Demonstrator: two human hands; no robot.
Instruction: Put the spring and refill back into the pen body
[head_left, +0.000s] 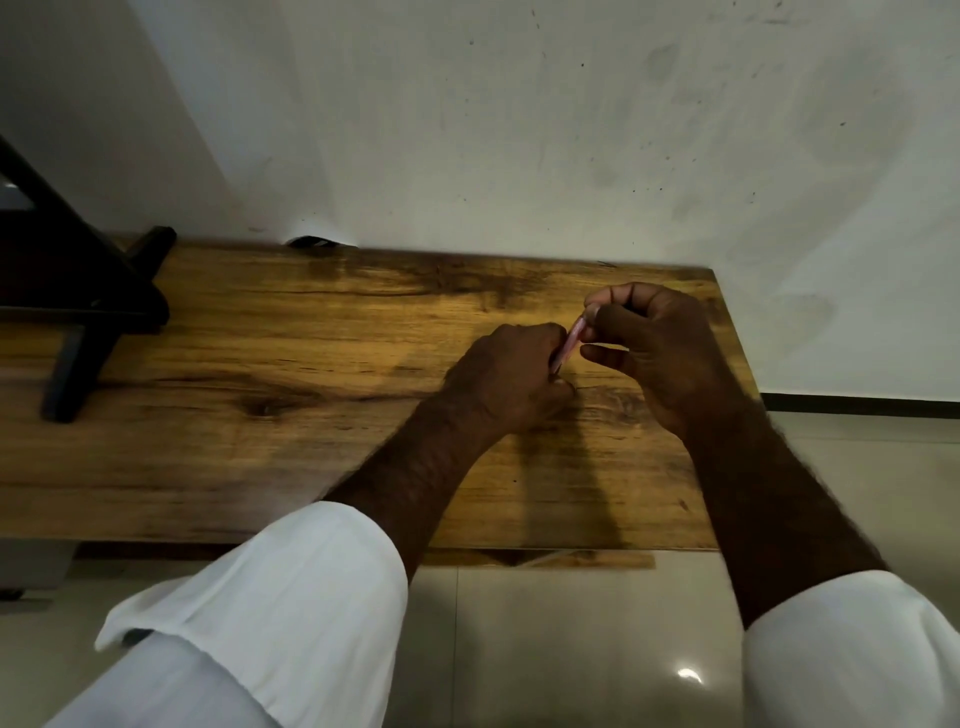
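Both my hands meet over the right end of a wooden table (260, 338), working a small pink object (570, 343) between them; my left hand (511, 382) has its fingers curled round the lower end of that pink piece, knuckles up, the heel of the hand low over the wood; my right hand (657, 348) pinches the upper end between thumb and curled forefinger, the other fingers bent loosely beneath; what the pink thing is I cannot tell, for it shows only as a thin, slightly bent strip held above the tabletop, near the far right corner; the table's right edge runs just beside my right wrist, and past it lies pale tiled floor (571, 649); the far edge meets a white wall (519, 130), close behind my right knuckles; the near edge crosses under both forearms, with my white sleeves (291, 597) hanging over the floor on this side; to the left the board runs bare and wide as far as a dark stand (93, 312), whose feet rest on the wood well apart from my hands; a small dark item (311, 241) sits at the far edge where table and wall join.
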